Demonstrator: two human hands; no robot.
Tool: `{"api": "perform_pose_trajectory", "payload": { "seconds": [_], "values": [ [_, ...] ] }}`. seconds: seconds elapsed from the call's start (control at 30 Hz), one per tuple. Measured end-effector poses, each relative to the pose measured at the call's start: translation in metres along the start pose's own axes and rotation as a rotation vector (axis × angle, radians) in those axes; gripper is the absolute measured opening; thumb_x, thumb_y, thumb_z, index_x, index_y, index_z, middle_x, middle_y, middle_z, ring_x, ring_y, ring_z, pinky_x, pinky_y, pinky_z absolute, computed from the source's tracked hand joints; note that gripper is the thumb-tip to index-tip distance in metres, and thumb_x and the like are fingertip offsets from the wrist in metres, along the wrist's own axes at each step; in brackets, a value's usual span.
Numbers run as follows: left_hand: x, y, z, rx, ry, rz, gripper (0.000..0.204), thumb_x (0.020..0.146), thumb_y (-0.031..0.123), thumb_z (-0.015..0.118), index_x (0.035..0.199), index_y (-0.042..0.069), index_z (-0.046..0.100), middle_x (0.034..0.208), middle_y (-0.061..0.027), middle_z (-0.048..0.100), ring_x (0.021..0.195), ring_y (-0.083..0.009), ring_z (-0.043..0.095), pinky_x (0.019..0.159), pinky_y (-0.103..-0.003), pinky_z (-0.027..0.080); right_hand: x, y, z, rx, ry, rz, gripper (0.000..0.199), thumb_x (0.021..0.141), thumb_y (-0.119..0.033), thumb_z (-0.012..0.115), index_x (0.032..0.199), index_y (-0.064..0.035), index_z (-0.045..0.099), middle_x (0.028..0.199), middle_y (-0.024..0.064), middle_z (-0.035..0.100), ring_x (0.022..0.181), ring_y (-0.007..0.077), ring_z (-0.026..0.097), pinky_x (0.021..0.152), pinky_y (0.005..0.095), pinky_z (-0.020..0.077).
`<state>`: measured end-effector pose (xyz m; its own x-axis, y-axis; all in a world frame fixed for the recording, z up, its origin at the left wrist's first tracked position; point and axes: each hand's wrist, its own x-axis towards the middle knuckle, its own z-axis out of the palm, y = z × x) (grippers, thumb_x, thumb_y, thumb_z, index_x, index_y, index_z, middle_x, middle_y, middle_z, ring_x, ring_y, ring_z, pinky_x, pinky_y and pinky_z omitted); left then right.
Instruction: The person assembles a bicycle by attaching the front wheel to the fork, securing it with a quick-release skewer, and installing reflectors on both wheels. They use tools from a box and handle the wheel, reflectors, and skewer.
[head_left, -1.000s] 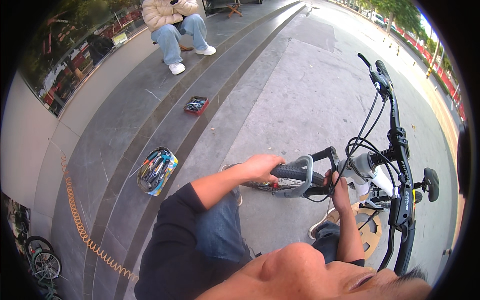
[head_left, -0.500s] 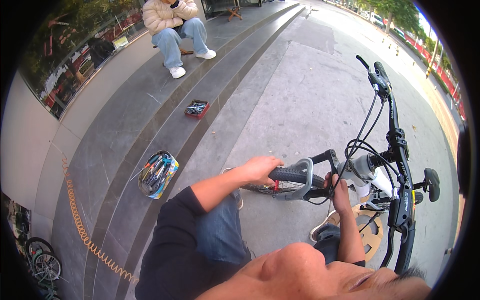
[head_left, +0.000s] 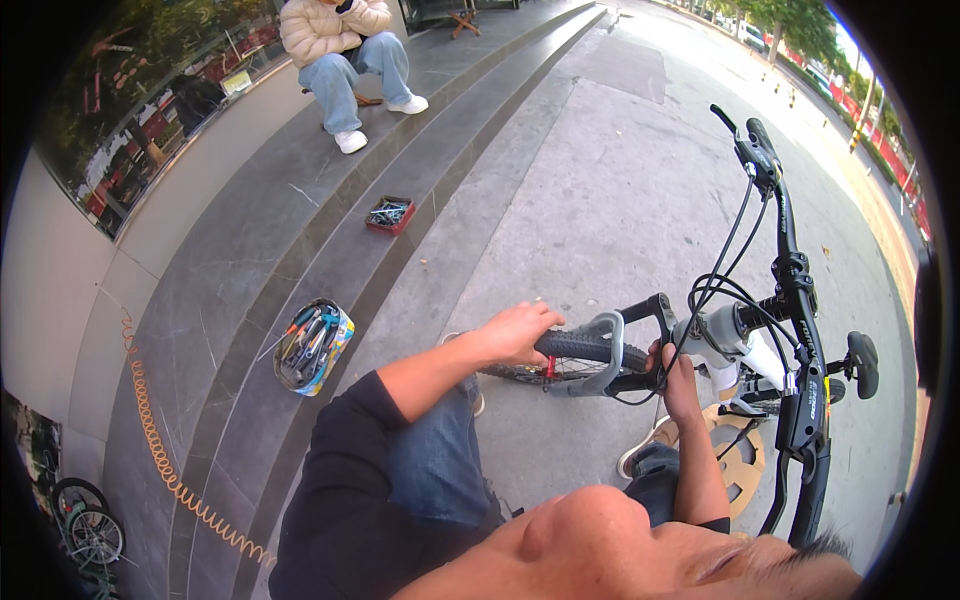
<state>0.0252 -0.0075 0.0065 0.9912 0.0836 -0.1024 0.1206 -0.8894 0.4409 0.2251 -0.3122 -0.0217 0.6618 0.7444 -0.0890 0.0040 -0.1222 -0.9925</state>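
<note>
Your left hand (head_left: 515, 333) rests curled over the knobby black tyre (head_left: 585, 348) at the centre of the frame, fingers wrapped on its tread. Your right hand (head_left: 678, 372), just right of it, grips the black fork leg (head_left: 640, 380) beside the grey mudguard (head_left: 598, 350). The bicycle (head_left: 795, 330) runs up the right of the frame, matte black tubing with looping cables. At left, a round tool tub (head_left: 313, 346) sits on smooth grey stone steps (head_left: 230, 300), with an orange coiled hose (head_left: 160, 450) below.
</note>
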Motion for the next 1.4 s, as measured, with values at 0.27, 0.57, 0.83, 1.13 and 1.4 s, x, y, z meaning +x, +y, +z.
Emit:
{"api": "perform_pose_trajectory", "payload": {
  "seconds": [0.27,0.57,0.83,1.13,1.4],
  "values": [
    [0.001,-0.001,-0.001,-0.027,-0.021,-0.007,0.081,0.078,0.026,0.093,0.15,0.012,0.06,0.135,-0.0145,0.065,0.129,-0.037,0.063,0.107,-0.049,0.054,-0.001,-0.002,0.001,0.002,0.006,-0.003,0.054,0.114,-0.06,0.051,0.118,-0.0097,0.068,0.087,-0.0031,0.067,0.072,0.0052,0.057,0.061,0.0239,0.0406],
    [0.003,-0.005,0.0,-0.028,-0.013,0.037,0.08,0.078,0.027,0.092,0.149,0.009,0.06,0.13,-0.0155,0.069,0.12,-0.0372,0.069,0.101,-0.048,0.057,0.0,0.001,0.0,-0.007,0.01,-0.009,0.053,0.114,-0.06,0.051,0.116,-0.0092,0.069,0.088,-0.0031,0.067,0.074,0.005,0.057,0.062,0.0239,0.0409],
    [0.003,0.001,0.003,-0.019,-0.064,0.007,0.073,0.082,0.027,0.09,0.147,0.01,0.061,0.129,-0.0156,0.07,0.121,-0.0378,0.069,0.101,-0.05,0.057,0.001,0.001,0.001,0.007,0.019,-0.01,0.054,0.113,-0.061,0.052,0.117,-0.0098,0.069,0.087,-0.0031,0.068,0.071,0.0047,0.056,0.06,0.024,0.0393],
    [0.002,0.016,0.007,-0.031,0.005,0.066,0.072,0.086,0.031,0.087,0.149,0.008,0.059,0.133,-0.016,0.069,0.125,-0.0372,0.067,0.103,-0.049,0.057,0.001,0.004,0.0,0.004,0.021,-0.011,0.052,0.113,-0.06,0.053,0.117,-0.0105,0.07,0.088,-0.0034,0.068,0.072,0.0051,0.056,0.06,0.0245,0.0402],
    [0.008,0.018,0.011,0.023,0.019,0.039,0.062,0.087,0.028,0.087,0.14,0.007,0.062,0.13,-0.0159,0.069,0.123,-0.0382,0.067,0.102,-0.049,0.057,0.001,0.0,0.002,0.029,0.004,-0.005,0.053,0.113,-0.06,0.053,0.117,-0.01,0.07,0.088,-0.0035,0.068,0.073,0.0052,0.058,0.06,0.0243,0.0405]
  ]
}}
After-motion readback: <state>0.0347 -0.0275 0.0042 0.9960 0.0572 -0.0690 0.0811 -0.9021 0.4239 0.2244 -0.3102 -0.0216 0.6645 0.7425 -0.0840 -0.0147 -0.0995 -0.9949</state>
